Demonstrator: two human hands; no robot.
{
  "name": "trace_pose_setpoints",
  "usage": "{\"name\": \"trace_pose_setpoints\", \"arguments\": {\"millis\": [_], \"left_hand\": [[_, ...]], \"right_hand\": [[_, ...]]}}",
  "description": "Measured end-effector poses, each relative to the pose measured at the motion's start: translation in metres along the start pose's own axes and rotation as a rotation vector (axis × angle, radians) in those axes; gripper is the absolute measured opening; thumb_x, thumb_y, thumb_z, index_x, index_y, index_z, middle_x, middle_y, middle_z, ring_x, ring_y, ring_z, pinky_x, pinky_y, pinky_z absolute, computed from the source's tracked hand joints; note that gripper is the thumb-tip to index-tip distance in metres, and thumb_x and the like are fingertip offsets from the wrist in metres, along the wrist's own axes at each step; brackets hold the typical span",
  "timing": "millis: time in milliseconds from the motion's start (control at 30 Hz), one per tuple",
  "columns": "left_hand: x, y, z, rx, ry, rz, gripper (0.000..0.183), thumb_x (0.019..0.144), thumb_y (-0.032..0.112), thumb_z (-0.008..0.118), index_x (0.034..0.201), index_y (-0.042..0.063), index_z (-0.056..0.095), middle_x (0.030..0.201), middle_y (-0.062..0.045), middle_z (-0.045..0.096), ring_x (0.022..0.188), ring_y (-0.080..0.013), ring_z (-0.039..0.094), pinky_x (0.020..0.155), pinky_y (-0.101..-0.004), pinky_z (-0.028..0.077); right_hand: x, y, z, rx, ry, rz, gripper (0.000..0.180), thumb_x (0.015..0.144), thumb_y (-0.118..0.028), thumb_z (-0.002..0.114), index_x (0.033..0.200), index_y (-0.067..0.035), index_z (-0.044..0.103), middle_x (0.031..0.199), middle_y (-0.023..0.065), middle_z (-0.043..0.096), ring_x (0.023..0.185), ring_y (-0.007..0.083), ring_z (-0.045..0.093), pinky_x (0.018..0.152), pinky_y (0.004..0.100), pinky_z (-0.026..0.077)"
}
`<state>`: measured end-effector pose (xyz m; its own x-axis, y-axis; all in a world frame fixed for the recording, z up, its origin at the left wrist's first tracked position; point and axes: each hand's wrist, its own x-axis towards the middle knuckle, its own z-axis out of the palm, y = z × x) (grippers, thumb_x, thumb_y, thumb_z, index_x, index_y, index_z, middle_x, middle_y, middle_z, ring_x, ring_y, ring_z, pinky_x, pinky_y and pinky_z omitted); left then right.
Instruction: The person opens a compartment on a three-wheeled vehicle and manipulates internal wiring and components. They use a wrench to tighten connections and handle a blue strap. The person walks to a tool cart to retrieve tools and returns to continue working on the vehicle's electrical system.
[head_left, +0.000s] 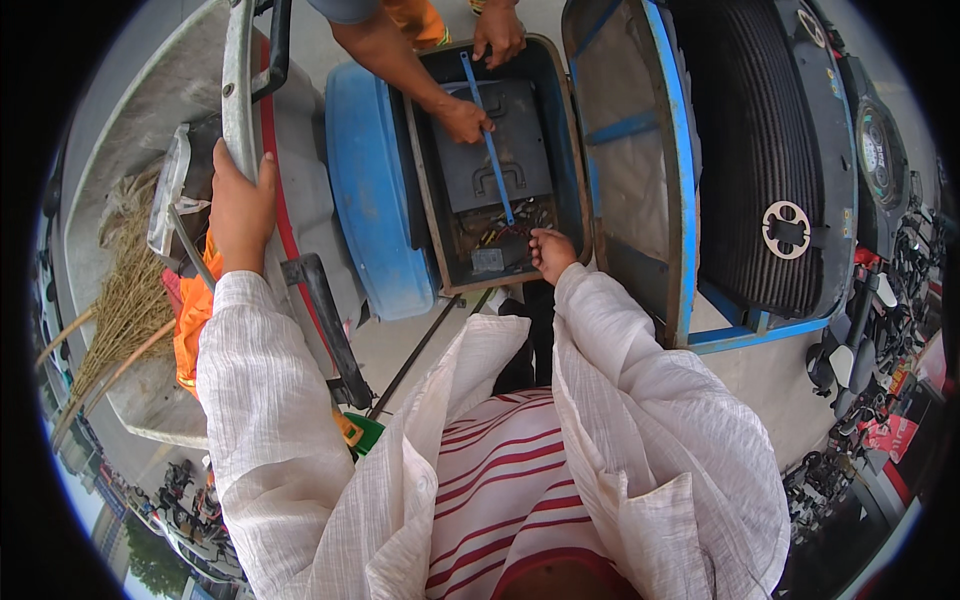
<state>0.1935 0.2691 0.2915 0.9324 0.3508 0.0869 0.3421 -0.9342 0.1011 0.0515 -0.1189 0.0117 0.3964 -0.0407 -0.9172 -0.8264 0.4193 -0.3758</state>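
Observation:
My left hand (243, 204) grips the pale metal rim (238, 112) of a grey cart bed, thumb on the inner side. My right hand (553, 253) is at the near right of an open compartment (442, 255), its fingers curled beside wires (496, 234). Whether it holds a wire is not clear. Inside the compartment lies a dark grey battery-like case (480, 161) with two folding handles. A co-worker's hand (463, 120) holds a blue perforated metal strip (491, 150) above it. That person's other hand (499, 34) is over the far edge.
A hinged seat lid (630, 150) with a blue frame stands raised on the right, beside a black ribbed seat cushion (757, 165). A blue plastic panel (379, 202) flanks the compartment. Left, the cart bed holds a twig broom (124, 285) and orange cloth (196, 322). Parked two-wheelers (862, 300) stand far right.

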Motion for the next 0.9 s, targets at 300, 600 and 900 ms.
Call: {"name": "trace_pose_setpoints", "arguments": {"millis": [300, 600, 900], "left_hand": [[0.001, -0.001, 0.001, -0.016, 0.005, 0.008, 0.074, 0.089, 0.046, 0.059, 0.144, 0.004, 0.032, 0.126, -0.028, 0.055, 0.113, -0.0423, 0.057, 0.094, -0.0462, 0.046], [0.001, 0.001, -0.001, -0.004, -0.026, -0.016, 0.074, 0.089, 0.045, 0.058, 0.144, 0.004, 0.032, 0.127, -0.028, 0.055, 0.114, -0.0421, 0.056, 0.095, -0.0458, 0.046], [0.002, -0.002, 0.001, -0.01, -0.012, 0.003, 0.074, 0.089, 0.045, 0.058, 0.144, 0.003, 0.032, 0.127, -0.029, 0.055, 0.114, -0.0426, 0.056, 0.095, -0.0458, 0.046]], "right_hand": [[0.005, 0.008, -0.011, 0.002, 0.031, -0.001, 0.015, 0.094, -0.011, 0.051, 0.104, -0.008, 0.061, 0.076, 0.0012, 0.058, 0.058, 0.0119, 0.05, 0.049, 0.0284, 0.042], [0.005, 0.01, -0.02, -0.008, 0.012, 0.012, 0.018, 0.09, -0.006, 0.052, 0.106, -0.009, 0.06, 0.079, 0.002, 0.061, 0.061, 0.0125, 0.055, 0.05, 0.029, 0.044], [0.005, 0.007, -0.022, -0.035, 0.011, -0.004, 0.019, 0.089, -0.006, 0.053, 0.107, -0.008, 0.06, 0.079, 0.0021, 0.061, 0.061, 0.0122, 0.055, 0.05, 0.029, 0.044]]}}
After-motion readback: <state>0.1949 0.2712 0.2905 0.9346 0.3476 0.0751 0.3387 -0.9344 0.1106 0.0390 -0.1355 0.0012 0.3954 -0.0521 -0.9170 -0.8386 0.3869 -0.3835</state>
